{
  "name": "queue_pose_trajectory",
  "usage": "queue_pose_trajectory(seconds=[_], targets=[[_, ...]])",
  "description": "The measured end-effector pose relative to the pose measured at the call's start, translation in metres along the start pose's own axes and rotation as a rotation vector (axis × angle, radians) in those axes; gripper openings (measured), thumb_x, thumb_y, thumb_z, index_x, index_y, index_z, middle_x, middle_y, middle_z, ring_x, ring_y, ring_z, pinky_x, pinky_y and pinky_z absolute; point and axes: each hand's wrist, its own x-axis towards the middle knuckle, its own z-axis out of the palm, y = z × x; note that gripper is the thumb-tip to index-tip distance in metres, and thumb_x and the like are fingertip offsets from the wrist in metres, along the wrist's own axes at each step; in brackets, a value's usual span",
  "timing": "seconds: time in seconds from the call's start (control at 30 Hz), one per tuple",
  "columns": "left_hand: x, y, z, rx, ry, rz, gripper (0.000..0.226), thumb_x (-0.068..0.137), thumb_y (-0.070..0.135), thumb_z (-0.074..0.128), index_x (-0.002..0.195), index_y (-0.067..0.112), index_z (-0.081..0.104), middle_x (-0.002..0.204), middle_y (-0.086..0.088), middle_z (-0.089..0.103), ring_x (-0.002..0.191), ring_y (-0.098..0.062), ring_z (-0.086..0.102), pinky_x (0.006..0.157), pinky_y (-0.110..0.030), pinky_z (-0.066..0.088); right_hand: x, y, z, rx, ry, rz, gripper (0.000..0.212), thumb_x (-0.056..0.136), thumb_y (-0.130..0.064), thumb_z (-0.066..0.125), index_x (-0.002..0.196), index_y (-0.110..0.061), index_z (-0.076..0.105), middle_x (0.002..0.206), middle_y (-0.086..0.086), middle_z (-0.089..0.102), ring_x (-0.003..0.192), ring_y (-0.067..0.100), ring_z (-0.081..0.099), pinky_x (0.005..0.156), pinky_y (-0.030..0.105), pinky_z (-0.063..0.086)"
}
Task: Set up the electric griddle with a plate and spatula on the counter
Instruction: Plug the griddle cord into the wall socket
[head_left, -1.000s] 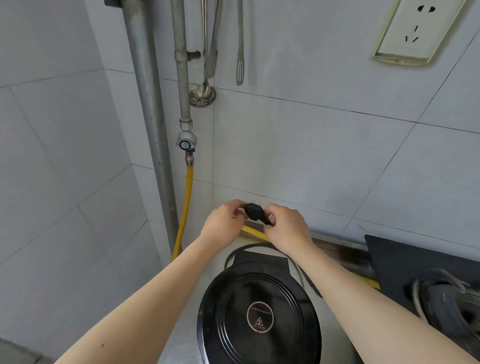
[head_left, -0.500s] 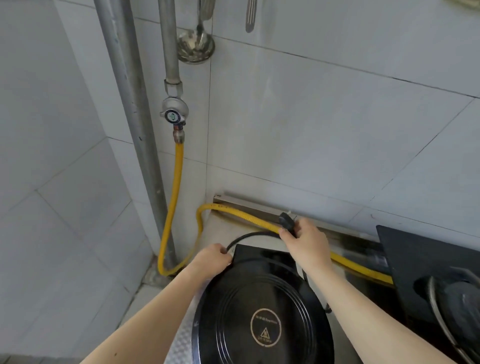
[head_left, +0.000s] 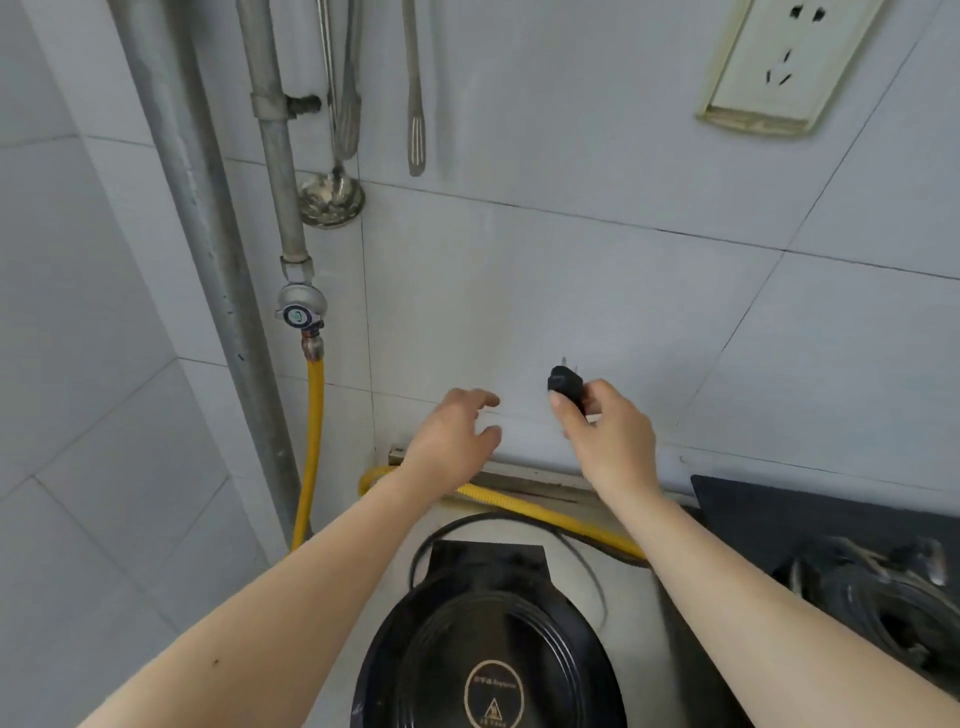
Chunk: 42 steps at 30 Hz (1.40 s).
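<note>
Room: a kitchen corner of pale grey wall tiles, seen from above.
Right hand fingers: the thumb and fingertips pinch a small black power plug, its metal prongs pointing up toward the wall.
Right hand: raised in front of the tiles, above the far edge of the counter.
Left hand: fingers loosely spread and curled, grasping nothing, just left of the plug and apart from it.
Cord: a thin black cable curves around the far side of the griddle.
Griddle: the round black electric griddle, lid down, sits on the counter at the near centre, between the forearms.
Hose: a yellow corrugated gas hose drops from a valve on the left and runs rightward behind the griddle.
Stove: a black gas hob lies right of the griddle.
Wall, far: a cream socket plate at upper right; a steel ladle and a slotted steel spatula hang beside grey metal pipes.
</note>
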Motion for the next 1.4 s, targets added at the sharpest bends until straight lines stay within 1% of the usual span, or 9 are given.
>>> queue_pose_trajectory(seconds=[0.17, 0.3, 0.4, 0.6, 0.8, 0.9, 1.07, 1.23, 1.4], targets=[[0.024, 0.074, -0.031, 0.132, 0.157, 0.287, 0.046, 0.089, 0.022, 0.055, 0.134, 0.022, 0.046, 0.137, 0.001, 0.045, 0.119, -0.017, 0.049, 0.088, -0.024, 0.04, 0.03, -0.022, -0.053, 0.132, 0.123, -0.047, 0.039, 0.091, -0.052, 0.051, 0.095, -0.014, 0.06, 0.09, -0.001, 0.069, 0.078, 0.022, 0.07, 0.072, 0.039, 0.054], [0.043, 0.132, -0.057, 0.251, 0.27, 0.501, 0.053, 0.087, 0.022, 0.057, 0.137, 0.02, 0.042, 0.139, 0.0, 0.043, 0.123, -0.02, 0.044, 0.094, -0.031, 0.042, 0.058, -0.042, -0.09, 0.263, 0.235, -0.041, 0.038, 0.091, -0.052, 0.052, 0.089, -0.015, 0.059, 0.082, -0.006, 0.068, 0.07, 0.015, 0.071, 0.074, 0.041, 0.055], [0.058, 0.169, -0.073, 0.333, 0.362, 0.597, 0.055, 0.086, 0.022, 0.057, 0.138, 0.019, 0.041, 0.142, -0.001, 0.042, 0.127, -0.02, 0.041, 0.098, -0.033, 0.04, 0.079, -0.055, -0.117, 0.337, 0.322, -0.052, 0.034, 0.09, -0.054, 0.053, 0.094, -0.02, 0.054, 0.08, -0.009, 0.069, 0.06, 0.008, 0.07, 0.072, 0.038, 0.056], [0.091, 0.214, -0.093, 0.487, 0.396, 0.662, 0.062, 0.088, 0.026, 0.055, 0.144, 0.02, 0.03, 0.153, 0.0, 0.029, 0.138, -0.02, 0.027, 0.11, -0.035, 0.027, 0.119, -0.073, -0.16, 0.375, 0.429, -0.093, 0.029, 0.092, -0.052, 0.05, 0.102, -0.025, 0.047, 0.081, -0.001, 0.071, 0.058, 0.011, 0.07, 0.068, 0.038, 0.057], [0.116, 0.238, -0.097, 0.685, 0.34, 0.76, 0.071, 0.089, 0.025, 0.05, 0.149, 0.018, 0.014, 0.16, 0.001, 0.007, 0.146, -0.016, 0.006, 0.117, -0.035, 0.01, 0.145, -0.073, -0.179, 0.399, 0.432, -0.047, 0.027, 0.096, -0.045, 0.046, 0.103, -0.02, 0.049, 0.085, 0.006, 0.071, 0.06, 0.018, 0.072, 0.081, 0.049, 0.056], [0.127, 0.247, -0.089, 0.755, 0.3, 0.793, 0.074, 0.089, 0.022, 0.048, 0.151, 0.017, 0.007, 0.161, 0.002, -0.001, 0.147, -0.014, -0.002, 0.117, -0.035, 0.002, 0.15, -0.066, -0.18, 0.426, 0.407, -0.001, 0.028, 0.096, -0.043, 0.046, 0.104, -0.017, 0.05, 0.084, 0.008, 0.071, 0.062, 0.023, 0.072, 0.08, 0.05, 0.056], [0.138, 0.246, -0.078, 0.864, 0.268, 0.779, 0.078, 0.088, 0.018, 0.043, 0.151, 0.013, -0.004, 0.16, 0.002, -0.01, 0.146, -0.012, -0.013, 0.117, -0.035, -0.005, 0.156, -0.059, -0.182, 0.472, 0.339, -0.014, 0.029, 0.096, -0.042, 0.048, 0.108, -0.016, 0.054, 0.081, 0.008, 0.071, 0.061, 0.024, 0.073, 0.069, 0.047, 0.06], [0.142, 0.238, -0.073, 0.901, 0.279, 0.759, 0.082, 0.088, 0.02, 0.041, 0.149, 0.014, -0.013, 0.158, 0.004, -0.022, 0.143, -0.01, -0.023, 0.116, -0.035, -0.009, 0.164, -0.059, -0.183, 0.488, 0.3, -0.053, 0.028, 0.095, -0.043, 0.05, 0.108, -0.018, 0.055, 0.08, 0.009, 0.072, 0.056, 0.02, 0.072, 0.054, 0.025, 0.057], [0.143, 0.237, -0.073, 0.902, 0.287, 0.757, 0.084, 0.087, 0.021, 0.043, 0.149, 0.014, -0.013, 0.158, 0.005, -0.023, 0.143, -0.01, -0.022, 0.116, -0.036, -0.007, 0.17, -0.06, -0.185, 0.528, 0.292, -0.061, 0.027, 0.095, -0.042, 0.051, 0.105, -0.017, 0.055, 0.08, 0.012, 0.073, 0.057, 0.025, 0.072, 0.058, 0.033, 0.059]])
